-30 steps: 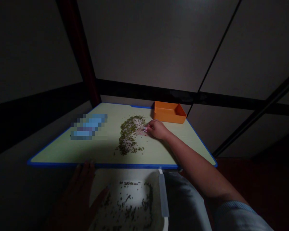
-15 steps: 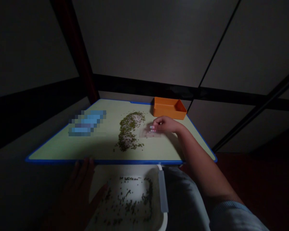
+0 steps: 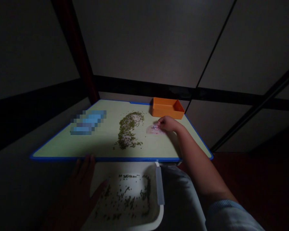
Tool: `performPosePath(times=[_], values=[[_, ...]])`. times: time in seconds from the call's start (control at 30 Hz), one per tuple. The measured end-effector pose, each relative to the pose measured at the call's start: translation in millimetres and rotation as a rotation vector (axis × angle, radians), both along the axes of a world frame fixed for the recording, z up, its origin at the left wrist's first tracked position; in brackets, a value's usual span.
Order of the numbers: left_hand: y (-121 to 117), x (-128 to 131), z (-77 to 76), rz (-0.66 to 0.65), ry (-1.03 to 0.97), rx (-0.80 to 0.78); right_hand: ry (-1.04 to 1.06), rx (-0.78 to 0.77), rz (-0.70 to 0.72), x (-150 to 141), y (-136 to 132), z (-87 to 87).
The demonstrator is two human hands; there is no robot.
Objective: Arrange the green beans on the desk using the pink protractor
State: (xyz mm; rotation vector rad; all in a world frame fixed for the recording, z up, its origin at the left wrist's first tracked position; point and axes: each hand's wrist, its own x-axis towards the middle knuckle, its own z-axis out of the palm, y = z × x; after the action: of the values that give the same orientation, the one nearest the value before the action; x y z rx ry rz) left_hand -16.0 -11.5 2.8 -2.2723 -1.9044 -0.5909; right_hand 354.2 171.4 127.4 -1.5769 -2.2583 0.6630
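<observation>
Small green beans (image 3: pixel 127 126), mixed with paler bits, lie in a curved heap on the pale table top (image 3: pixel 98 147). Right of the heap, my right hand (image 3: pixel 168 124) is closed in a pinch on a clear, pink-tinted plastic piece (image 3: pixel 149 129) with a rounded edge, held low at the table top. My left hand (image 3: pixel 83 189) is in deep shadow at the left side of a white bin (image 3: pixel 160 213). Its fingers are stretched toward the table's front edge and its thumb is spread over the bin. Scattered beans lie on the bin's bottom.
An orange open box (image 3: pixel 168 113) stands at the table's back right. A blurred-out blue item (image 3: pixel 89 122) lies at the left. Blue edging (image 3: pixel 135 158) runs round the table top, with the bin below its front edge. Panelled walls (image 3: pixel 144 45) rise behind.
My right hand has drawn the clear plastic piece slightly right, away from the heap. The view has shifted a little; my left hand stays by the bin.
</observation>
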Motion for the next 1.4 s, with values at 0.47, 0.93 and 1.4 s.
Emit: performPosePath(times=[0.47,0.93,1.4], values=[[-1,4,3.7,0.015,-0.002,-0.006,-0.105,0.372,0.117,-56,-1,-14.6],[-2,5,2.7,0.011,-0.022,-0.015,0.088,0.195,0.404,-59,-13,-7.0],[-3,3,2.9,0.007,0.008,-0.029,0.19,-0.089,0.44,-30,-26,6.9]])
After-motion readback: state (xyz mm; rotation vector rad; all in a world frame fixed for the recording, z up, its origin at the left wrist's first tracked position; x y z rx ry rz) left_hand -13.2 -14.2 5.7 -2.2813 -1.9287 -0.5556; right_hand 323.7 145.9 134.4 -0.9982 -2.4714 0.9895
